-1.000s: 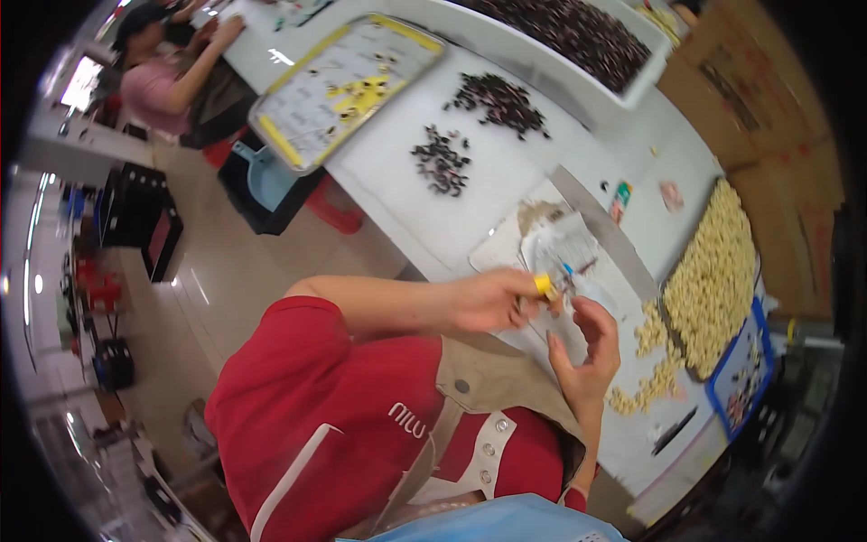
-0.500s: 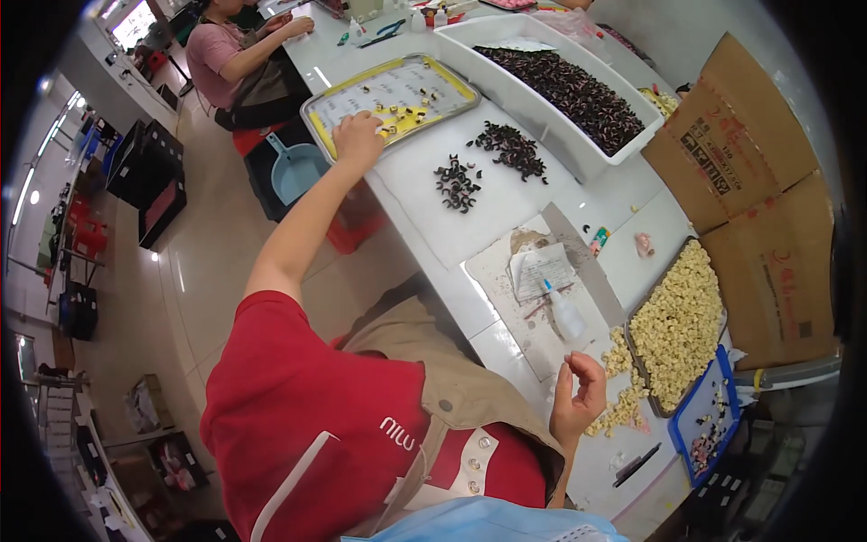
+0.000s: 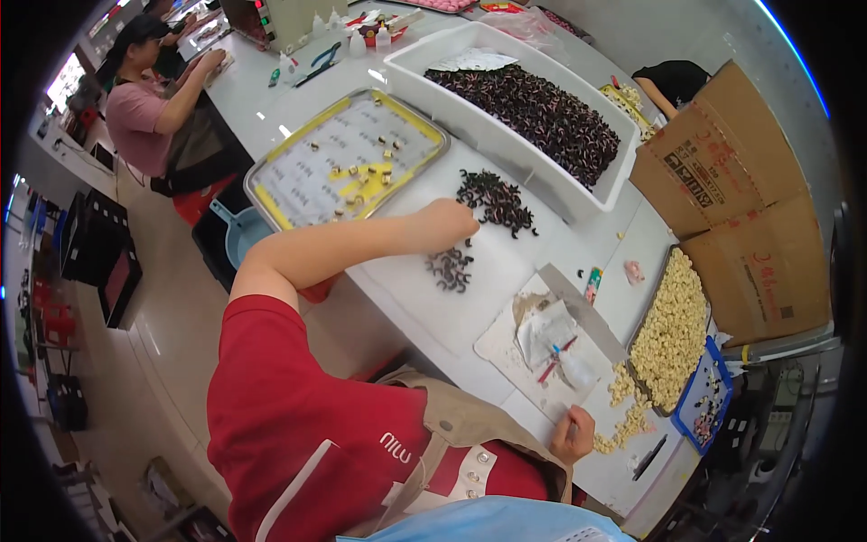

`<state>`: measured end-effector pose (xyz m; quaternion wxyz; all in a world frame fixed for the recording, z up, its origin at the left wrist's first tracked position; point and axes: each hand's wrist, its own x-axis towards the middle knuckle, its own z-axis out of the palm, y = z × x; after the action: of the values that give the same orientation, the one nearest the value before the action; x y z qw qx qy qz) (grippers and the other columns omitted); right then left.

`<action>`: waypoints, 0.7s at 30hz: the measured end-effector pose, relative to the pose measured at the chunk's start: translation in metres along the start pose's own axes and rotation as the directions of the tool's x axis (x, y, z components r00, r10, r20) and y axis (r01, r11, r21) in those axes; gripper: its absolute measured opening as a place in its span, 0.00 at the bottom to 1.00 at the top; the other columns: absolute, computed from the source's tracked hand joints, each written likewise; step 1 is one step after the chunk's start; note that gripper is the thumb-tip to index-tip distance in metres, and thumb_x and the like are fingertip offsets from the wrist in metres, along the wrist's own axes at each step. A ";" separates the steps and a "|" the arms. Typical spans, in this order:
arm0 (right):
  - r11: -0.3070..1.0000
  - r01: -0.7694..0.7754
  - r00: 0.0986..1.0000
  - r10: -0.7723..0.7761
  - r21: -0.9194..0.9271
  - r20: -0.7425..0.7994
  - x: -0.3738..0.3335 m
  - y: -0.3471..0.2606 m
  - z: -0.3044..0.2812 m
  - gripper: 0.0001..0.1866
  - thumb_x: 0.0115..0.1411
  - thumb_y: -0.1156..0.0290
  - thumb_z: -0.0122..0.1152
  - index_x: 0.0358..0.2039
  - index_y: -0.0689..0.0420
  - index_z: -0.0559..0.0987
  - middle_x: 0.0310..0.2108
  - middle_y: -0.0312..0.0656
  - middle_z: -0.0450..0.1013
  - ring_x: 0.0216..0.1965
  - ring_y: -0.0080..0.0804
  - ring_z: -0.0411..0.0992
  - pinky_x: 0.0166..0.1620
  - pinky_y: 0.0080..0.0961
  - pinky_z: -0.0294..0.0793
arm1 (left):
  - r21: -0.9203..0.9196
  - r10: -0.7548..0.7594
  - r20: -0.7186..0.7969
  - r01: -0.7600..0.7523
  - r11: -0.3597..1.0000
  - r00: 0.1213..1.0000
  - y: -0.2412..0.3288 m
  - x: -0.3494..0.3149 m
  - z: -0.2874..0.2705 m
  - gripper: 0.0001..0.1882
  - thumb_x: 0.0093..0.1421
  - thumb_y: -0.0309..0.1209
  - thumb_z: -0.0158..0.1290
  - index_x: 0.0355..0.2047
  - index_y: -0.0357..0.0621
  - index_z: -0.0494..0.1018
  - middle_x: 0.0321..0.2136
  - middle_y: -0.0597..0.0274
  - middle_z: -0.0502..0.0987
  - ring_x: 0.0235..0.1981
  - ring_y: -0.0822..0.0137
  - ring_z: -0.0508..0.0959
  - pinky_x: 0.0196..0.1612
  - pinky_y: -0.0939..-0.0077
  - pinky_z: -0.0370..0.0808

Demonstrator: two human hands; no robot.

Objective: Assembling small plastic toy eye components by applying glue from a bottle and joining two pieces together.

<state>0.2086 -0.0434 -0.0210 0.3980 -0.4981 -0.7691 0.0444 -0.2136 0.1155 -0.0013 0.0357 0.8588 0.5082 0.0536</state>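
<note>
My left hand (image 3: 444, 225) reaches over the table with its fingers curled closed, between two heaps of small black curved pieces. The larger heap (image 3: 497, 202) lies just beyond the fingertips, the smaller heap (image 3: 450, 268) just below them. Whatever those fingers hold, if anything, is hidden. My right hand (image 3: 573, 435) rests closed near the table's front edge, thumb against curled fingers; I cannot make out anything in it. By it lie loose cream-coloured pieces (image 3: 623, 425). Above it a white squeeze bottle (image 3: 576, 370) lies on a stained board (image 3: 506, 348).
A yellow-bordered tray (image 3: 262, 172) with small metallic pieces lies left of a white bin (image 3: 488, 117) full of black pieces. At right are a tray of cream pieces (image 3: 673, 330), a blue tray (image 3: 691, 408), a black pen (image 3: 649, 457) and cardboard (image 3: 750, 208). A co-worker (image 3: 144, 117) sits far left.
My left hand has moved from the yellow-bordered tray rightward to the black heaps. My right hand has curled tighter and lowered slightly. The head view has shifted. A dark-sleeved person now shows behind the cardboard.
</note>
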 end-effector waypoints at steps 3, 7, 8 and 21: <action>0.998 -0.041 0.999 0.041 -0.047 -0.001 -0.003 -0.002 0.002 0.08 0.46 0.84 0.54 0.28 0.61 0.74 0.29 0.47 0.73 0.31 0.42 0.72 0.36 0.30 0.72 | -0.276 0.017 -0.251 -0.088 0.957 0.968 -0.014 -0.003 0.004 0.14 0.41 0.20 0.49 0.30 0.43 0.76 0.22 0.53 0.73 0.29 0.53 0.74 0.32 0.63 0.71; 0.992 -0.105 0.994 0.103 -0.076 -0.034 -0.001 -0.011 0.002 0.07 0.46 0.84 0.54 0.28 0.62 0.74 0.29 0.47 0.73 0.30 0.42 0.72 0.36 0.30 0.72 | -0.816 -0.335 -0.085 0.127 0.564 0.938 0.000 -0.010 -0.022 0.12 0.45 0.20 0.51 0.32 0.40 0.77 0.26 0.57 0.75 0.27 0.67 0.77 0.29 0.77 0.72; 0.994 -0.088 0.996 0.086 -0.061 -0.032 0.008 -0.013 0.004 0.08 0.47 0.85 0.53 0.30 0.63 0.74 0.29 0.47 0.72 0.30 0.39 0.71 0.35 0.26 0.71 | -0.821 -0.318 -0.080 0.118 0.559 0.945 0.003 -0.015 -0.020 0.12 0.45 0.20 0.51 0.32 0.40 0.77 0.26 0.57 0.75 0.27 0.67 0.77 0.29 0.77 0.72; 0.970 -0.240 0.916 0.243 -0.047 0.319 0.079 -0.004 0.021 0.15 0.50 0.73 0.58 0.41 0.60 0.73 0.37 0.45 0.71 0.38 0.37 0.69 0.39 0.25 0.68 | -0.709 -0.173 0.257 0.064 -0.703 0.951 0.154 -0.048 0.005 0.12 0.56 0.27 0.51 0.41 0.40 0.70 0.28 0.68 0.72 0.32 0.75 0.73 0.30 0.85 0.68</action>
<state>0.1772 0.0250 0.0109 0.2566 -0.5766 -0.7566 0.1711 -0.1020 -0.0010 0.0086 0.7880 0.2179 0.2797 0.5033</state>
